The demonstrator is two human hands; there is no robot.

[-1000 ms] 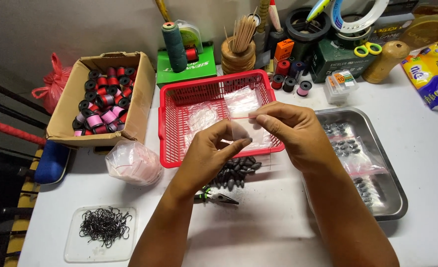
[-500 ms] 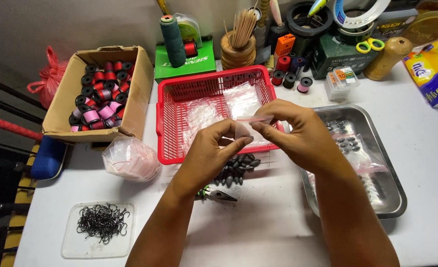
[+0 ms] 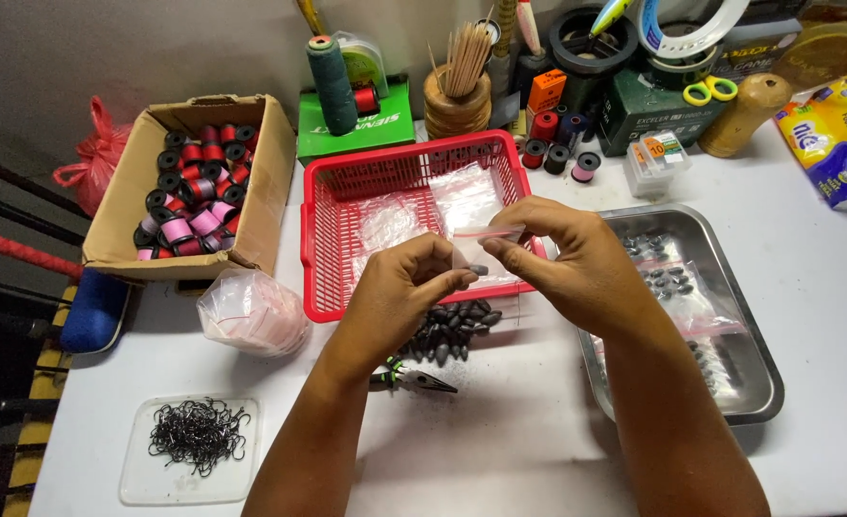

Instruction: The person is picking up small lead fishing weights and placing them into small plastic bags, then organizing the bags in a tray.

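Your right hand (image 3: pixel 577 263) pinches the small clear zip bag (image 3: pixel 481 251) open above the red plastic basket (image 3: pixel 347 191). Your left hand (image 3: pixel 406 292) has closed in since 1 second ago; its fingertips now press 1 dark teardrop sinker (image 3: pixel 479 270) at the bag, sinker pile (image 3: pixel 454 330) just near.

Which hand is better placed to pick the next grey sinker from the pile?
Probably the left hand: it hovers directly above the sinker pile, while the right hand holds the small clear bag.
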